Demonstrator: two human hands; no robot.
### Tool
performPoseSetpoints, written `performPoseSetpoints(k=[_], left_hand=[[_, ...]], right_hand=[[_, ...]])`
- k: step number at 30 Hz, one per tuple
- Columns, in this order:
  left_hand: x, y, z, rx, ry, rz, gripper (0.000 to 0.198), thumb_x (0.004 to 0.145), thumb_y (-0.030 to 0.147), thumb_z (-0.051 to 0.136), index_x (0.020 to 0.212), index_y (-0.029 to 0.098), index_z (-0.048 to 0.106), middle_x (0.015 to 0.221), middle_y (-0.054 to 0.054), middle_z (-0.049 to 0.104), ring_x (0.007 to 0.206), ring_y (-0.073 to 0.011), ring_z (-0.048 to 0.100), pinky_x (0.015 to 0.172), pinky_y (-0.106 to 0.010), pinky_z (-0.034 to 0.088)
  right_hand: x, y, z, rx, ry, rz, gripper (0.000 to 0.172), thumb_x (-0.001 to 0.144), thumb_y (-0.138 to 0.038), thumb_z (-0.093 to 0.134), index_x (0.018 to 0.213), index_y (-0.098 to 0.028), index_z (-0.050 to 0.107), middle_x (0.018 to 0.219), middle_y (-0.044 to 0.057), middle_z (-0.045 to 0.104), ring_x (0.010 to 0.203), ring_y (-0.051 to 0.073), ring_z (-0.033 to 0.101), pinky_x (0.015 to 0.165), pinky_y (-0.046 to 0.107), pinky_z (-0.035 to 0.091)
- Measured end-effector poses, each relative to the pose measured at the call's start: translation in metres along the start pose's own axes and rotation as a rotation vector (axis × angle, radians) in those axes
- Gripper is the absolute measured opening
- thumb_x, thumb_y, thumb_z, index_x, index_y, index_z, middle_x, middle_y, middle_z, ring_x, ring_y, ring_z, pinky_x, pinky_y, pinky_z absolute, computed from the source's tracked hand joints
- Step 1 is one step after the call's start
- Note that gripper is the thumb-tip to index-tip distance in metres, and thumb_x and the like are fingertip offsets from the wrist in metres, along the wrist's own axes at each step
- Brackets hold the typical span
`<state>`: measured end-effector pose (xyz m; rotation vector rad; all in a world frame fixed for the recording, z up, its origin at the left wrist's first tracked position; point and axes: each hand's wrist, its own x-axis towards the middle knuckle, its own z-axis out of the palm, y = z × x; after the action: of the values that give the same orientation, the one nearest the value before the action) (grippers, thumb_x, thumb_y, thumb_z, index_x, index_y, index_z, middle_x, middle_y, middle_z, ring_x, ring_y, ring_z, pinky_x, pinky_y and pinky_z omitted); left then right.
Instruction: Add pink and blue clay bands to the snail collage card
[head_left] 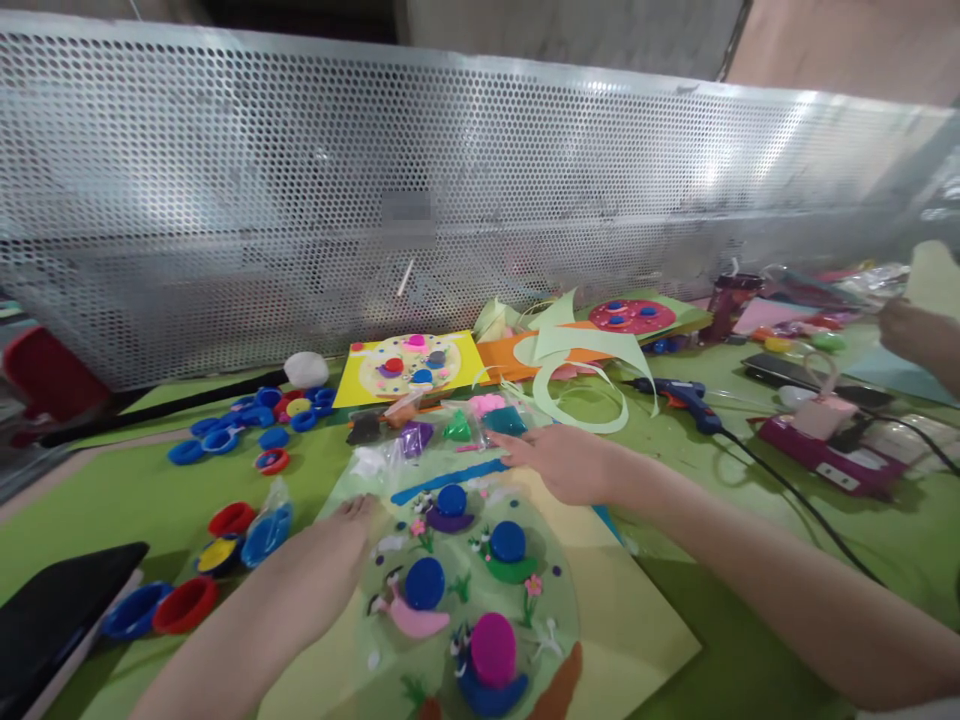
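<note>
A pale yellow sheet (637, 610) with a round pale green picture (551, 610) lies in front of me. On the picture are clay snails with blue caps (508, 541) and one with a magenta cap (493, 648), plus small clay flowers. Along its top runs a blue clay strip (450, 481). My right hand (566, 462) reaches in from the right, fingers stretched out at the strip's right end, beside a teal clay packet (505, 420). My left hand (349, 525) rests at the picture's left edge, fingers low on the sheet and partly hidden; I see nothing held.
Bottle caps (217, 440) lie on the left near a black device (64, 620). Behind are clay packets (416, 437), a finished yellow card (345, 385) and paper scraps (581, 395). At right are a glue gun (679, 393) with cord and another person's hand (911, 335).
</note>
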<state>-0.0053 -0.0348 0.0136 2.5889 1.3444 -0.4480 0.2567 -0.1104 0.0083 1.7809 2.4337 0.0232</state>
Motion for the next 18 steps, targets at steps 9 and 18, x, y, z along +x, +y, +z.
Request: performPoseSetpoints(k=[9,18], left_hand=[[-0.001,0.005,-0.005,0.092,-0.097,-0.019,0.054,0.085,0.010,0.018,0.138,0.003,0.024,0.146,-0.015,0.023,0.133,-0.0188,0.027,0.109,-0.033,0.021],[0.001,-0.005,0.003,-0.113,0.050,0.009,0.052,0.079,0.015,0.031,0.129,0.010,0.045,0.138,-0.011,0.042,0.125,-0.0230,0.041,0.104,-0.035,0.032]], right_hand=[[-0.001,0.000,0.000,-0.109,0.017,0.028,0.068,0.077,-0.002,0.041,0.142,-0.005,0.021,0.096,0.018,0.065,0.085,0.026,0.059,0.070,0.035,0.043],[-0.010,0.018,-0.007,0.010,0.053,0.144,0.062,0.077,-0.002,0.040,0.138,-0.009,0.034,0.108,0.019,0.062,0.095,0.028,0.059,0.075,0.038,0.046]])
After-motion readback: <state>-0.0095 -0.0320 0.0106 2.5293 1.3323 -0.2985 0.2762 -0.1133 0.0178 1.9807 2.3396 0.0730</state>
